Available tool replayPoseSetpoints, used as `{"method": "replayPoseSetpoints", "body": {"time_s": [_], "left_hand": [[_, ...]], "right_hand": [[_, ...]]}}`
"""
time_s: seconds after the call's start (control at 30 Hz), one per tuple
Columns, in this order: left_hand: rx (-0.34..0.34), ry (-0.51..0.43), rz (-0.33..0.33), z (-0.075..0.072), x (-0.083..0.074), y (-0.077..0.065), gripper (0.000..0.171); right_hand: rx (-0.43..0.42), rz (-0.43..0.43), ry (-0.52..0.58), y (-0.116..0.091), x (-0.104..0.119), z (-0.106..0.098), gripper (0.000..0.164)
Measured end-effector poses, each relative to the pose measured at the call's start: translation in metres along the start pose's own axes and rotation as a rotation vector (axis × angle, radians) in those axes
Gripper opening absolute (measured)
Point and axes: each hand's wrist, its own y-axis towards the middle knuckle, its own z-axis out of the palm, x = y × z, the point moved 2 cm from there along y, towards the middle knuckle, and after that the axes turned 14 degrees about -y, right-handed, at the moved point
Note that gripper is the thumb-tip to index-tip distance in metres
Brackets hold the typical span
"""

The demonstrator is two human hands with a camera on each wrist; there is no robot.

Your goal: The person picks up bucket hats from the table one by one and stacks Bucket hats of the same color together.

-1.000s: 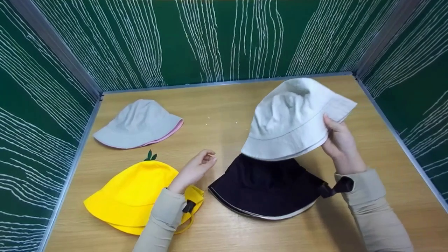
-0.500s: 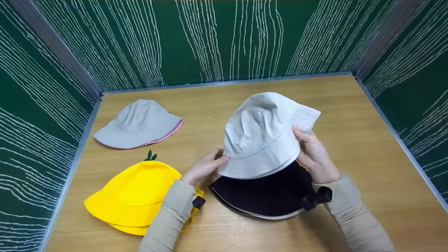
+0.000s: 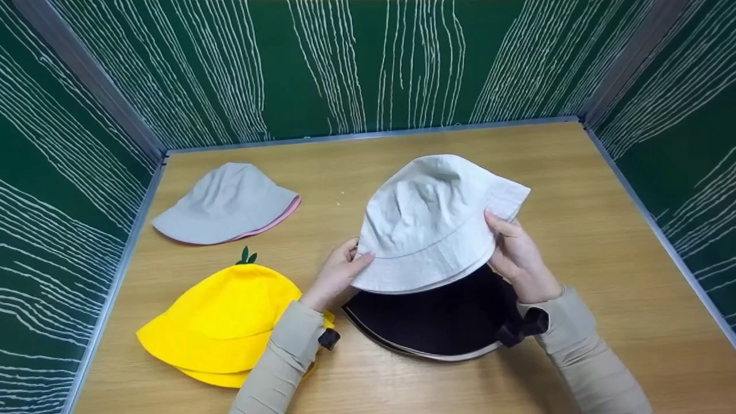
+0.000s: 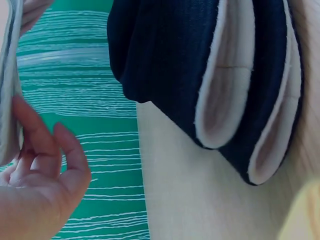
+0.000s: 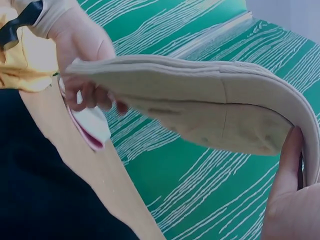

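Note:
A white bucket hat (image 3: 425, 224) is held in the air between both hands, its crown up and its brim tilted. My right hand (image 3: 520, 256) grips the brim at the right, thumb on the outside; in the right wrist view the hat's underside (image 5: 200, 120) shows, with fingers tucked at the brim. My left hand (image 3: 339, 273) pinches the brim's left end between thumb and fingers. Below the white hat, a black bucket hat (image 3: 437, 328) with a pale lining lies on the table, partly covered from the head view. In the left wrist view its folded brim (image 4: 225, 75) shows.
A yellow hat (image 3: 213, 328) with green leaves on top lies at the front left, partly behind the left sleeve. Behind it lies a grey hat (image 3: 230, 201) with a pink lining. Green walls (image 3: 368, 69) with white lines surround the wooden table (image 3: 609, 241).
The white hat has come left and lower, over the black hat. My left hand has moved right and taken hold of its brim. In the last half second little has moved.

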Motion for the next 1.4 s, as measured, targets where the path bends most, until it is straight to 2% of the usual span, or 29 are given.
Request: {"method": "replayPoseSetpoints", "body": {"time_s": [0.13,0.23,0.4,0.6,0.7,0.8,0.87,0.93,1.1,1.17,1.27,1.33,1.4], "left_hand": [[-0.032,-0.022,0.064,-0.001,-0.007,-0.003,0.036],[-0.037,-0.001,0.107,-0.002,-0.014,-0.007,0.034],[-0.037,0.127,0.167,-0.002,-0.034,-0.018,0.032],[0.009,0.322,0.213,-0.005,-0.056,-0.034,0.031],[0.052,0.443,0.244,-0.004,-0.065,-0.041,0.030],[0.099,0.549,0.286,-0.003,-0.073,-0.048,0.029],[0.128,0.605,0.319,-0.001,-0.077,-0.051,0.028],[0.146,0.643,0.353,0.000,-0.080,-0.054,0.027],[0.155,0.688,0.395,0.000,-0.083,-0.057,0.025],[0.144,0.691,0.387,-0.002,-0.082,-0.057,0.025],[0.114,0.684,0.368,-0.007,-0.082,-0.058,0.026],[0.086,0.662,0.350,-0.012,-0.081,-0.057,0.027],[0.045,0.632,0.331,-0.019,-0.082,-0.056,0.027]], "right_hand": [[-0.017,0.005,-0.021,-0.001,-0.002,-0.011,0.028],[-0.067,0.031,-0.083,-0.003,-0.004,-0.022,0.029],[-0.184,0.116,-0.277,-0.008,-0.008,-0.042,0.029],[-0.182,0.193,-0.468,-0.005,-0.011,-0.060,0.031],[-0.201,0.177,-0.644,-0.002,-0.009,-0.065,0.021],[-0.207,0.158,-0.946,0.002,-0.005,-0.063,0.030],[-0.168,0.153,-1.123,0.005,-0.003,-0.061,0.045],[-0.109,0.140,-1.249,0.010,-0.003,-0.059,0.055],[0.116,0.161,-1.393,0.016,-0.007,-0.062,0.064],[0.195,0.189,-1.428,0.017,-0.010,-0.065,0.061],[0.263,0.196,-1.467,0.018,-0.013,-0.066,0.042],[0.272,0.175,-1.481,0.020,-0.014,-0.063,0.026],[0.259,0.152,-1.488,0.023,-0.012,-0.059,0.017]]}}
